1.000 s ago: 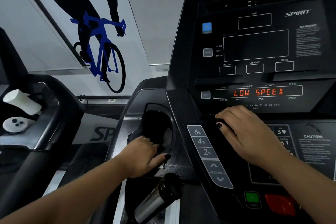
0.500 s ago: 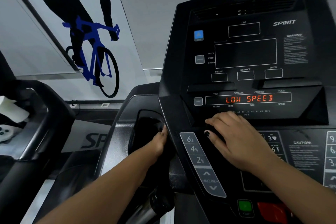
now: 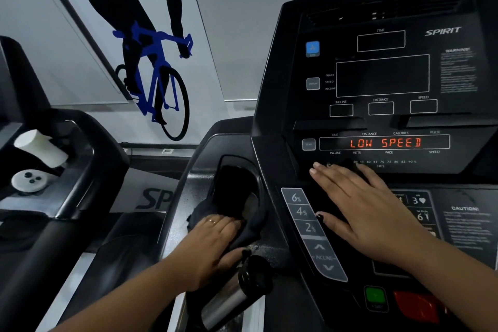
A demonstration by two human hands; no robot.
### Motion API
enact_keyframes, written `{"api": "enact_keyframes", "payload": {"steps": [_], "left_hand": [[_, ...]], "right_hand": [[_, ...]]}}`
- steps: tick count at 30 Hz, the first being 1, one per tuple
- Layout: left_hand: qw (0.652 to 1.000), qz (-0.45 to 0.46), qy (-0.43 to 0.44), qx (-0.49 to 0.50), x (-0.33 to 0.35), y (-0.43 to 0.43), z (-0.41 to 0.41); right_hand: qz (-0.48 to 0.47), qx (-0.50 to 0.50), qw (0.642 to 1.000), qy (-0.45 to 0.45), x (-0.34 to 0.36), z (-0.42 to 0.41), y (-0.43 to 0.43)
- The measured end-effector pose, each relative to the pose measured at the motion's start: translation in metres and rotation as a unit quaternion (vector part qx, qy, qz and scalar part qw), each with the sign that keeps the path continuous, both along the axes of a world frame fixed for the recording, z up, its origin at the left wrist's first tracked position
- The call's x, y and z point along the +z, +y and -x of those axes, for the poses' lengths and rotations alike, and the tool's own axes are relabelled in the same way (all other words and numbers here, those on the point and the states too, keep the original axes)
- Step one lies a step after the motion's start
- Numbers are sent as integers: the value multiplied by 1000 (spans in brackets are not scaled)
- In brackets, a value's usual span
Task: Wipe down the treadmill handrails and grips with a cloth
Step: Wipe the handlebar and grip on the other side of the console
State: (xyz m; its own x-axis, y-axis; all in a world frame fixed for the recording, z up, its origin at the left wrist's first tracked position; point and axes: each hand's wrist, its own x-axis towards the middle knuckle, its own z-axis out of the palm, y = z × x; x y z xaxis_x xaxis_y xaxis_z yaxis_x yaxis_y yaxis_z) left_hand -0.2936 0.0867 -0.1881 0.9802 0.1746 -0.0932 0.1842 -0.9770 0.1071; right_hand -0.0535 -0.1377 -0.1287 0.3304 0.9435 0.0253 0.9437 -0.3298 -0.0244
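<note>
Nearby, steel bottle [image 3: 231, 302] lies just beside left hand [image 3: 213, 242] pressing cloth [image 3: 252, 228].

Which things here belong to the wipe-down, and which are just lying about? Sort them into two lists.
Job in hand:
- cloth
- left hand, pressing the cloth
- right hand, flat on the treadmill console

Lying about:
- steel bottle
- white bottle
- white disc
- cyclist wall picture
</note>
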Motion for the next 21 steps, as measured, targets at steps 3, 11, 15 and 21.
{"api": "enact_keyframes", "payload": {"steps": [3,11,15,21], "left_hand": [[999,-14,8,-28,-4,22,22],[996,-48,41,61,-6,1,-42],[950,189,87,233,-10,-14,-81],[815,469,36,340,-14,2,-112]], "right_hand": [[13,27,999,-19,-2,3,-5],[21,60,998,-29,0,6,-4],[11,55,998,-16,-1,5,-2],[6,48,999,-3,1,6,-1]]}}
